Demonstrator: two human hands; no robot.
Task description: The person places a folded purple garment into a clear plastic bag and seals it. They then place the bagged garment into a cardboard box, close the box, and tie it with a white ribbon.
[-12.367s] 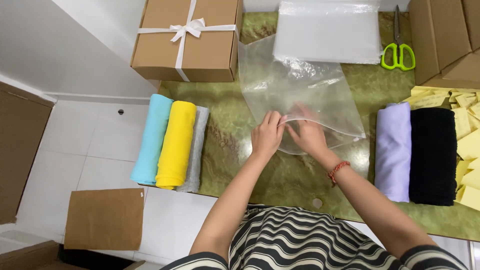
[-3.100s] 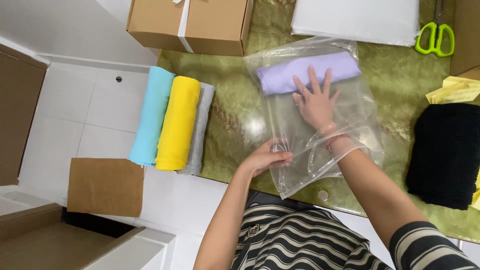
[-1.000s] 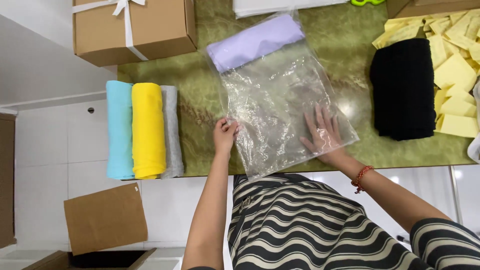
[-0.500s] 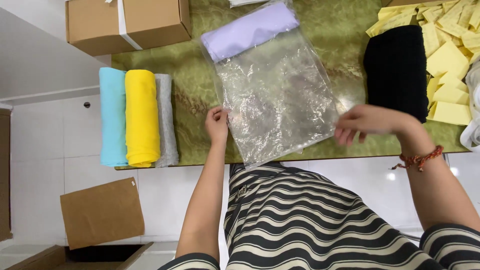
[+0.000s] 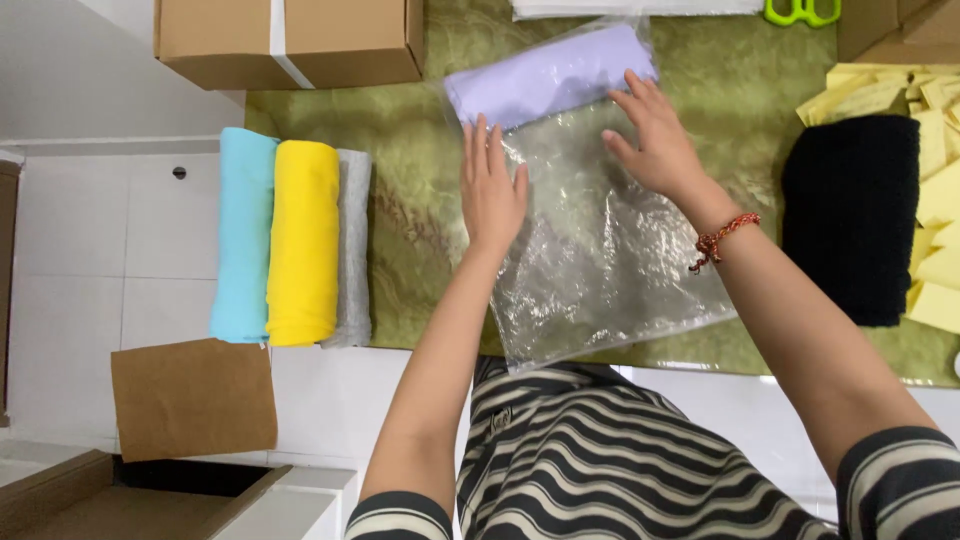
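Both the left hand and right hand lie spread flat on the bag on the surface, which looks light, limp and slippery, best pinched at its edges, cloth inside.

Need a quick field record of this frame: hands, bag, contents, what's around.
left hand: flat, fingers spread, on the bag's left edge beside the cloth
right hand: flat on the bag, fingertips at the cloth's right end
right wrist: red braided bracelet
clear plastic bag: lying flat on the green table
bag contents: folded lilac cloth at the far end
left of bag: blue roll, yellow roll, grey roll, side by side
right of bag: black folded cloth
far left: cardboard box
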